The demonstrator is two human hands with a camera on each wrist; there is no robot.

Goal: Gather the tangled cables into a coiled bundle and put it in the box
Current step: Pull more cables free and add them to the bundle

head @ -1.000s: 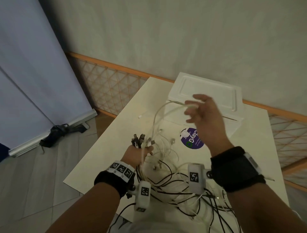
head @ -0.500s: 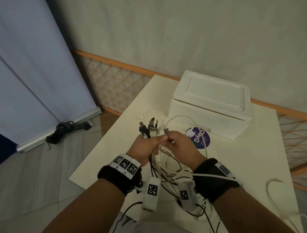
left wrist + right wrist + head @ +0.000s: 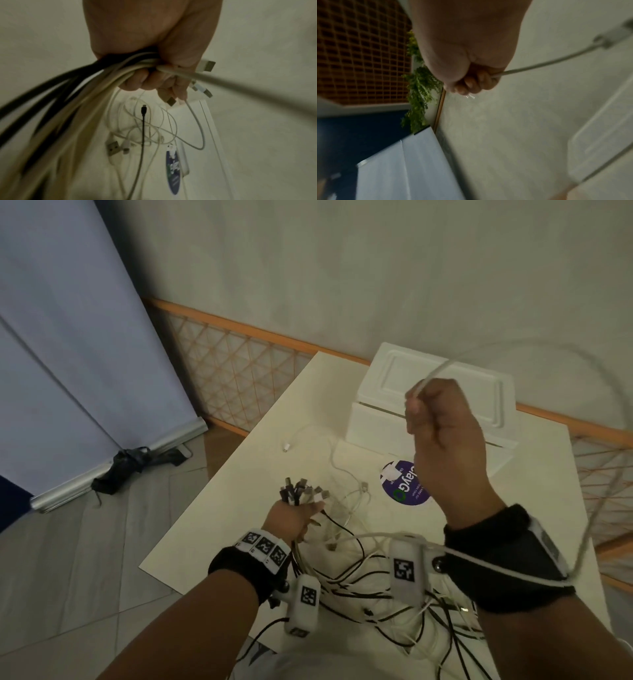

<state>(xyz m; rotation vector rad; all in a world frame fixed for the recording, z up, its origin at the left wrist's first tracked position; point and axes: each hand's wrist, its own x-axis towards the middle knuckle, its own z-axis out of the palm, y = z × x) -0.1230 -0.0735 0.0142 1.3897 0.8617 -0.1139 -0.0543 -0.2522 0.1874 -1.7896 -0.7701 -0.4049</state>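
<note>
- A bunch of black and white cables (image 3: 301, 494) is gripped in the left hand (image 3: 291, 518), low over the table (image 3: 212, 508); the fingers (image 3: 137, 82) are curled tightly round the bunch, as seen from the left wrist.
- The plug ends are held upright above the fist, while the rest of the cables hangs down and trails in a loose tangle (image 3: 394, 594) across the near part of the table.
- A single white cable (image 3: 442, 369) is held in the right hand (image 3: 445, 440), which is raised in front of the box; its fingers (image 3: 471, 83) are curled closed, the cable being pinched near the thumb.
- From that hand the white cable is swept up in a wide, blurred arc to the right and is draped down past the right wrist band.
- The white box (image 3: 387, 419) is seen at the far end of the table with its lid closed.
- A round purple sticker (image 3: 404, 487) is seen on the table just in front of the box.
- A few loose white cable ends (image 3: 329, 453) are left lying between the box and the left hand.
</note>
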